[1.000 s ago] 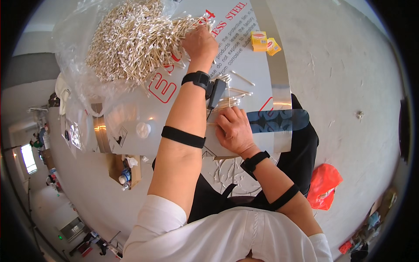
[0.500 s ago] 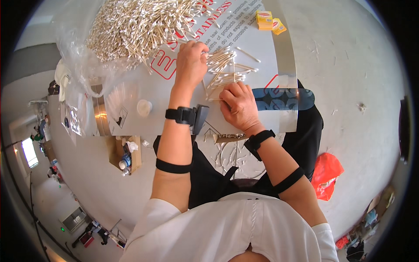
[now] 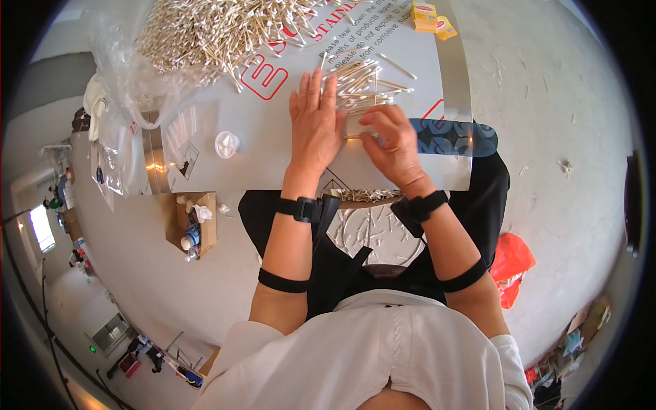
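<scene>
A metal-faced table (image 3: 447, 75) strewn with cotton swabs

A big heap of swabs (image 3: 219, 27) fills the far left corner, spilling from a clear plastic bag (image 3: 119, 61). A smaller bunch of swabs (image 3: 362, 85) lies mid-table under both hands. A small white cap (image 3: 226, 144) sits toward the left edge, and two yellow packets (image 3: 430, 17) rest near the far right corner.

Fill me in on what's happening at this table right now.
A person is sorting cotton swabs on a metal-topped table. The left hand lies flat, fingers spread, against a small bunch of swabs. The right hand pinches at a swab or small clear packet beside it; which one is hard to tell. A big heap of swabs spills from a clear plastic bag at the far left, and a small white cap sits nearby.
</scene>
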`<state>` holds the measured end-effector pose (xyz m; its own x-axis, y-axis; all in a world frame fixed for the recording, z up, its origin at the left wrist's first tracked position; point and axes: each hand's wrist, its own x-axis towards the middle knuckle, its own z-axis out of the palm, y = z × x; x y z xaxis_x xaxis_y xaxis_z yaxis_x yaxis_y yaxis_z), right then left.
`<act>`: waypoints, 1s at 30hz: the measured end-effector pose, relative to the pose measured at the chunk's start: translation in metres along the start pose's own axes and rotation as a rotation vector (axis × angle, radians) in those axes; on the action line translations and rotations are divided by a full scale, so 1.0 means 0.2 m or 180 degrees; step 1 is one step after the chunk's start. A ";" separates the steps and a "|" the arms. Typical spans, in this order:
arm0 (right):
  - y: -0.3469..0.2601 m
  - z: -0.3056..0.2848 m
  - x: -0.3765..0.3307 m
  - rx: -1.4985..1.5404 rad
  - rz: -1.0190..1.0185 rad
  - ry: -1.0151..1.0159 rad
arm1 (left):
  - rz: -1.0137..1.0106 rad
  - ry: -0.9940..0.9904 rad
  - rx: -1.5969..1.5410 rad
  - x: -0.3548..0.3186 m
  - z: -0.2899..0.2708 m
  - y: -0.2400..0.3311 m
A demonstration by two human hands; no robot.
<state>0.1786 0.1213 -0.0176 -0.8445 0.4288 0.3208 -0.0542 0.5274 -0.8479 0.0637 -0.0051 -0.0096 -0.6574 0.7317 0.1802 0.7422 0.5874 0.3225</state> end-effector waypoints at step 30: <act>0.03 -0.16 -0.02 -0.0197 0.0666 -0.0176 | -0.0991 0.1029 -0.1144 -0.34 0.00 0.02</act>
<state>0.1989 0.1460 -0.0101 -0.8619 0.4936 0.1156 0.1566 0.4761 -0.8654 0.1104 -0.0521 -0.0211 -0.8862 0.3671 0.2828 0.4536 0.5625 0.6913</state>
